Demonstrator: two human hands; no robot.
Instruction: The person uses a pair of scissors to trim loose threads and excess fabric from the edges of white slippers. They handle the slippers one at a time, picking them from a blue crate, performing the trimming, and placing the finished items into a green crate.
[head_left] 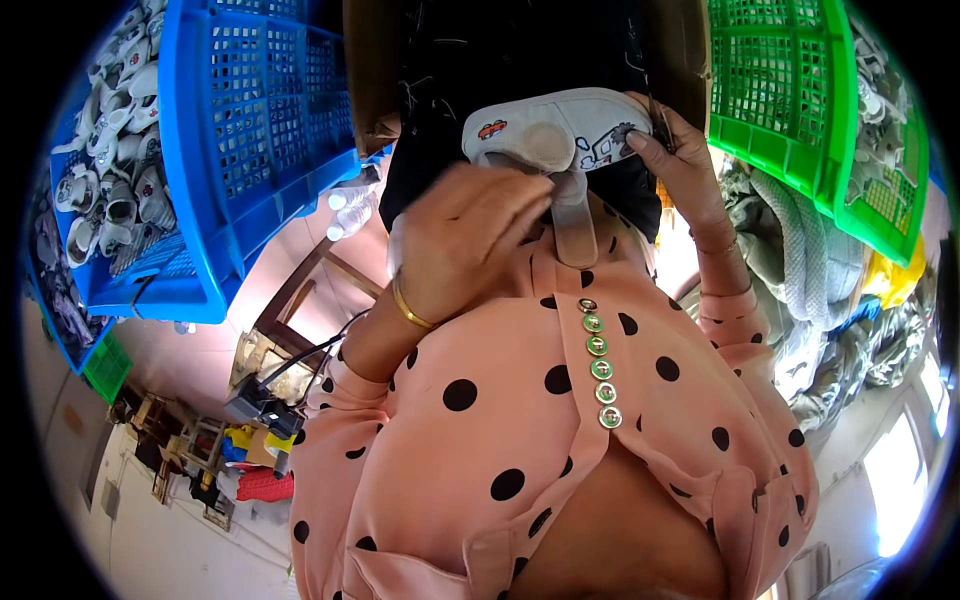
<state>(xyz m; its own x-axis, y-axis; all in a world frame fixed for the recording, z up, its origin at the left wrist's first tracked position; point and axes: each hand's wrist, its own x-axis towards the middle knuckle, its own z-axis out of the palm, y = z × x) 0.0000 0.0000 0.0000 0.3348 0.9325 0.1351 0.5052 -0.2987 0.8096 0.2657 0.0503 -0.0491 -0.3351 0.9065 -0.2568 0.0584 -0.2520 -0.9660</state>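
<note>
A white child's shoe upper [598, 108] with printed car drawings spans the space in front of my chest, over dark cloth [520, 50]. My right hand [680, 150] grips its right end, thumb on the printed face and fingers behind. A thin dark object [661, 125] shows beside those fingers; its kind is unclear. From the upper's middle a pale strap [575, 235] hangs down. My left hand [475, 225], slightly blurred, is closed beside the strap's top, fingers pressed together. Its fingertips overlap the upper's lower edge, and what they hold is hidden.
On the left stands a blue plastic crate [265, 120], with many small white shoe pieces [120, 150] heaped beyond its wall. A green crate [785, 90] stands on the right, with more pieces [880, 110] beside it. Grey fabric [800, 245] is piled below that. A wooden frame [300, 290] sits lower left.
</note>
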